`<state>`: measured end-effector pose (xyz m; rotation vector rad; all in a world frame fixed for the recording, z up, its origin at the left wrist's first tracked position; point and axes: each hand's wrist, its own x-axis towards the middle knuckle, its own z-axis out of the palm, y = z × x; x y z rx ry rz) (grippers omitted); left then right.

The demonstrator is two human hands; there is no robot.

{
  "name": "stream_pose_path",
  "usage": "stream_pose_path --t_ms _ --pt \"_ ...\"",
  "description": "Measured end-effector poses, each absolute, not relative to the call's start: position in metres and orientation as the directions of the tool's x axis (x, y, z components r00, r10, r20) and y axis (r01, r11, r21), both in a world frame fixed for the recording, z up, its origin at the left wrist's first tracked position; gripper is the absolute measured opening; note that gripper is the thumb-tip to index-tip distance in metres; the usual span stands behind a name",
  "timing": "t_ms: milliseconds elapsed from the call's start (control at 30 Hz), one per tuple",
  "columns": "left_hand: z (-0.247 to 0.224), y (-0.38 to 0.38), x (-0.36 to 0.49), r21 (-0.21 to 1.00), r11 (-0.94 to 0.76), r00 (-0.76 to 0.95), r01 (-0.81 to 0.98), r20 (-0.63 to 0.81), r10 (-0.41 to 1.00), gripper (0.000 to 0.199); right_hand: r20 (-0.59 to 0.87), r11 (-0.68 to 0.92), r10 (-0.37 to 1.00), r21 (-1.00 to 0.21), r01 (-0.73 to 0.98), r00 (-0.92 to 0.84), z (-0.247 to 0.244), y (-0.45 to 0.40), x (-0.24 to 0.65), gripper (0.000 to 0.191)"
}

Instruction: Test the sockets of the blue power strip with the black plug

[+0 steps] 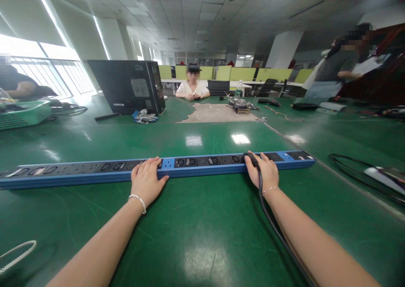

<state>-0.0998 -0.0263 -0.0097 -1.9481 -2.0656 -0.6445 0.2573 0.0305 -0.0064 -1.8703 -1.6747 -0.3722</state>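
Observation:
A long blue power strip (202, 171) with black sockets lies across the green table. My left hand (148, 181) rests on it left of the middle, fingers over the top and thumb apart along the front edge. Toward the strip's right end, my right hand (263, 171) has its fingers wrapped round a black plug (249, 157) at the sockets. Whether the plug is fully seated cannot be made out. Its black cable (268, 213) runs down beside my right forearm to the bottom edge.
A black computer case (133, 87), gloves (144, 116) and a green basket (27, 114) stand at the back left. Beyond a brown sheet (211, 113) a person sits. Another person stands at right, one sits far left. Cables (348, 167) lie at right.

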Motion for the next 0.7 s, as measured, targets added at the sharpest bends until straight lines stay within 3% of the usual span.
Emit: stream_pose_path --t_ms 233,433,700 --pt "-0.0078 -0.0271 -0.0986 0.161 0.020 -0.090 0.987 0.441 0.893 0.051 0.481 -0.034 0.864 -0.239 0.970 0.149 0.0051 0.0316 0.2581 0.041" --pt "-0.0080 -0.0270 -0.0985 0.172 0.018 -0.094 0.985 0.444 0.891 0.050 0.562 -0.054 0.801 -0.277 0.959 0.208 -0.0026 0.0273 0.2516 0.041" --pt "-0.0090 -0.0260 -0.0997 0.186 0.006 -0.090 0.982 0.446 0.890 0.050 0.577 0.004 0.805 -0.237 0.971 0.138 0.0049 0.0270 0.2536 0.038"
